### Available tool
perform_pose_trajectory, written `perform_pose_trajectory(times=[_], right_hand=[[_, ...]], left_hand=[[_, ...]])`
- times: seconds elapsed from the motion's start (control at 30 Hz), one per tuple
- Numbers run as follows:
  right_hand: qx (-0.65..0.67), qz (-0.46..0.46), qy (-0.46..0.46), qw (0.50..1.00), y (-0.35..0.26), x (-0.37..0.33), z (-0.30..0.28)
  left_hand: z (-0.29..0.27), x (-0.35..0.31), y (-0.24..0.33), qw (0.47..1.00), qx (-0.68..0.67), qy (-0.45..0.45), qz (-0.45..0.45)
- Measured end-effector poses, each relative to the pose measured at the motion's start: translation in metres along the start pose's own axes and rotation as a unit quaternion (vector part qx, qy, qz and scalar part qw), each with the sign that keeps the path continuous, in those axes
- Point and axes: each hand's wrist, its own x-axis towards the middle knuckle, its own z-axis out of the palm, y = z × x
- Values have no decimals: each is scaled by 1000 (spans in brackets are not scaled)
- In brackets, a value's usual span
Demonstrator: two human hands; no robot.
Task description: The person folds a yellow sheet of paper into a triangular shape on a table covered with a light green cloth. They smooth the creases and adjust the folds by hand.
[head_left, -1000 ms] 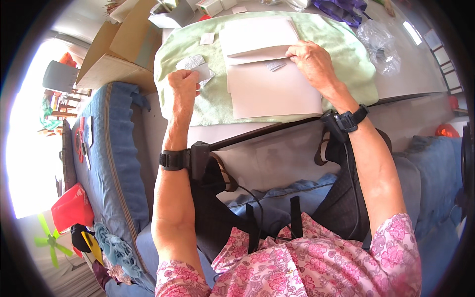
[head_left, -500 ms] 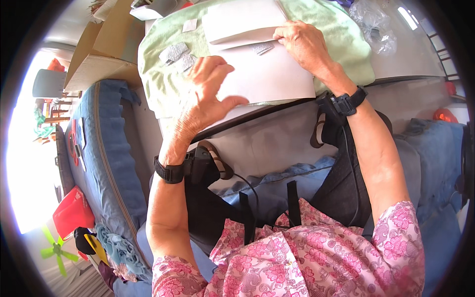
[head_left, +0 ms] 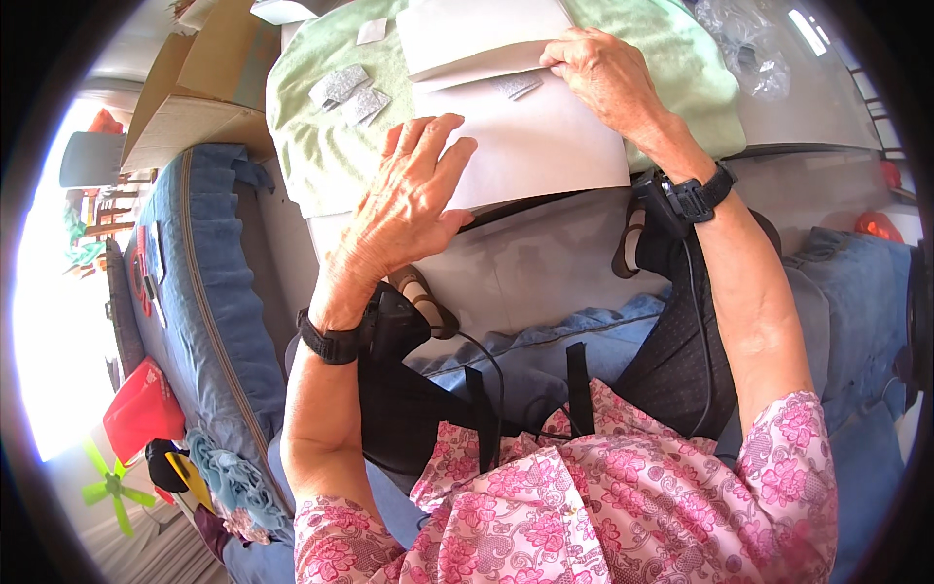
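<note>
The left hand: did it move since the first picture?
Yes. Against the green towel, the left hand moved right and toward the towel's near edge, away from the small silvery pieces.

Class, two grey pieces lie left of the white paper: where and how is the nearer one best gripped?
Probably pinch the nearer grey piece at its near right edge, coming from the near side, where the left hand is open. It looks thin and low on the green cloth, with the other grey piece close at its far left.
</note>
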Motion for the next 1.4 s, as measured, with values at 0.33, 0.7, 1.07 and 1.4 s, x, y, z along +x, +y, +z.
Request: perform_pose_trajectory(times=[0.33,0.7,1.07,1.4], right_hand=[[16,-4,-1,1000,-3,-1,-3],[20,-8,0,1000,-6,-1,-7],[120,7,-38,992,8,2,-10],[99,13,-56,993,10,4,-16]], left_hand=[[3,4,-10,996,-23,85,20],[13,14,-23,943,-264,114,-169],[20,21,-45,861,-390,136,-297],[18,36,-40,861,-368,147,-320]])
